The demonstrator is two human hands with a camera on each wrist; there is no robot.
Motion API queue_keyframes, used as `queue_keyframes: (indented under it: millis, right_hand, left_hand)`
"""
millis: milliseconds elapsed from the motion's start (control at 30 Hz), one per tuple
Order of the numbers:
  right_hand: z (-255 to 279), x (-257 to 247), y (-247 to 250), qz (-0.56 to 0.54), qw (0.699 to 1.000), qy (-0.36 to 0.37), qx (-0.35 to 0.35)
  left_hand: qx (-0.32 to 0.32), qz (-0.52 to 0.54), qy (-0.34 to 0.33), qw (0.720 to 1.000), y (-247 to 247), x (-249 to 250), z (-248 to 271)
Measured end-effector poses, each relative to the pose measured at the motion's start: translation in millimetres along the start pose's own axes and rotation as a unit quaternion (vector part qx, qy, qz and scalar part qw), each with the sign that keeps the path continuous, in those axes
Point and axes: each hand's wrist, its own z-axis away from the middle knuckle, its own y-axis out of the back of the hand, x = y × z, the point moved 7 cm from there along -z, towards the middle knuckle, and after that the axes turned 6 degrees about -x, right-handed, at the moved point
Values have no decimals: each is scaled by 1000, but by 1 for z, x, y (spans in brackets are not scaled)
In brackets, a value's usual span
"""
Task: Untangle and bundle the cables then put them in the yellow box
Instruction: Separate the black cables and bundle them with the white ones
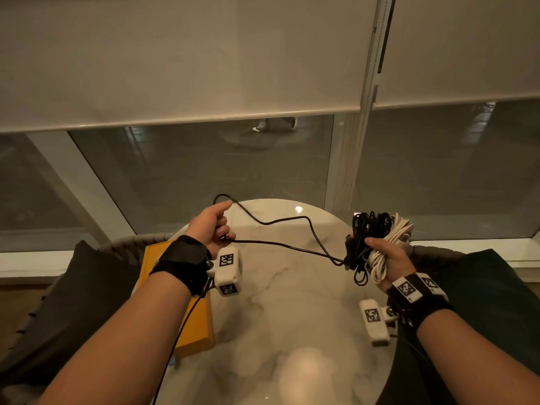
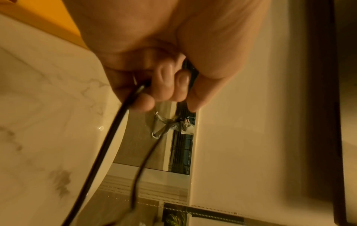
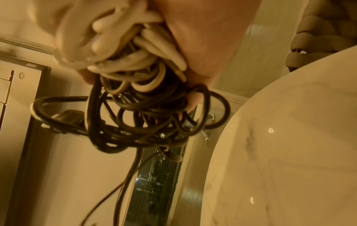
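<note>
Marble table point(image 1: 292, 311) below: right hand point(image 1: 388, 258) at 3 o'clock grasps tangled cables point(image 1: 377, 238); left hand point(image 1: 211, 226) pinches a black strand point(image 1: 280, 244).

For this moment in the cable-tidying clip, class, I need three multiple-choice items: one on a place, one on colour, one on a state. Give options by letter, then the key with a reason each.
1. Where is the yellow box?
A. on the marble table, under the left forearm
B. on the windowsill
C. in the right hand

2. What colours are the cables in the tangled bundle?
A. red and blue
B. black and white
C. all green

3. What is the left hand doing?
A. lying flat on the table
B. gripping the box lid
C. gripping a black cable strand that runs to the bundle

Key:
1 A, the box sits at the table's left edge.
2 B, the right hand holds black and white coils.
3 C, fingers curl round the strand.
</note>
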Motion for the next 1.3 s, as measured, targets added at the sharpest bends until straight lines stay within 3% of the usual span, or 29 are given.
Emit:
queue_keyframes:
  millis: [167,400,500,667,800,933,1000,1300]
  right_hand:
    - [-2,6,14,2,1000,-4,28]
    - [3,23,23,23,999,-23,35]
    - [3,25,22,46,998,-19,44]
    - [1,10,4,146,989,19,33]
    - [7,-6,-48,224,971,75,-45]
    - [24,-13,-107,317,924,149,-155]
    - [28,-12,-125,335,906,176,-191]
    - [34,-9,-143,325,892,209,-235]
  left_hand:
    - [68,73,-39,994,16,8,-1]
    - [35,241,-92,966,12,16,1]
    - [49,170,-122,977,10,19,4]
    - [-11,30,-153,988,-15,8,9]
    - [-54,-87,-189,977,-57,-13,23]
    - [-91,-193,-224,951,-93,-29,35]
    - [-120,-182,-203,955,-103,-35,38]
    - [-146,-63,-79,984,-106,-50,43]
